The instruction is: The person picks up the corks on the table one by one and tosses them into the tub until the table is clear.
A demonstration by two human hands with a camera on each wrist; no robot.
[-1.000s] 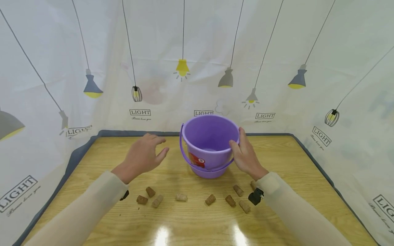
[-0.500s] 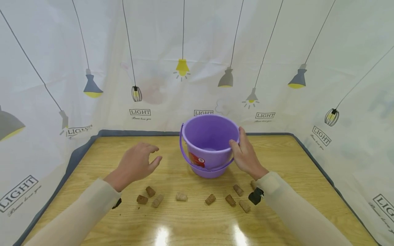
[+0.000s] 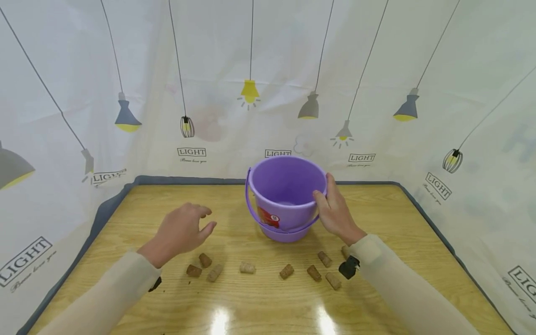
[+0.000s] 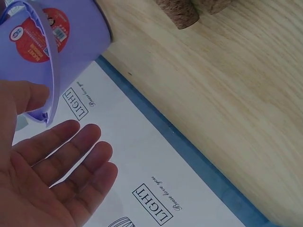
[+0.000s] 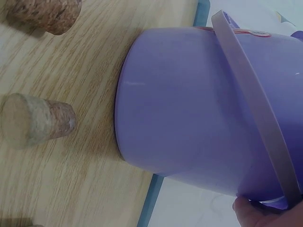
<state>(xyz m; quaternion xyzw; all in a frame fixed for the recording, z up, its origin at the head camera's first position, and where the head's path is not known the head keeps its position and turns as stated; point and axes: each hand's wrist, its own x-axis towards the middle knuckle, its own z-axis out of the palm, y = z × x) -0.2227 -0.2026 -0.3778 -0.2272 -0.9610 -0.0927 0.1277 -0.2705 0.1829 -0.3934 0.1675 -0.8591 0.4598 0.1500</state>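
A purple bucket (image 3: 289, 218) stands on the wooden table with its mouth up, its handle (image 5: 258, 104) hanging down the front. My right hand (image 3: 338, 213) grips the bucket's right rim, thumb on the near side. In the right wrist view only part of that hand shows at the lower right corner. My left hand (image 3: 180, 231) hovers left of the bucket, palm toward it, with relaxed fingers (image 4: 85, 170) and nothing in them. Several corks lie in front: a pale one (image 3: 247, 267) near the middle, a dark one (image 3: 204, 260) below the left hand, and others around a cork (image 3: 313, 273) at right.
The wooden table (image 3: 251, 307) ends at a blue-grey border (image 3: 192, 180) along the back. White cloth (image 3: 234, 125) printed with hanging lamps rises behind and on both sides. Small dark specks lie near the left corks.
My left hand has drawn away from the bucket, to the left and slightly toward me. My right hand keeps its grip on the rim, and the bucket and corks have stayed in place.
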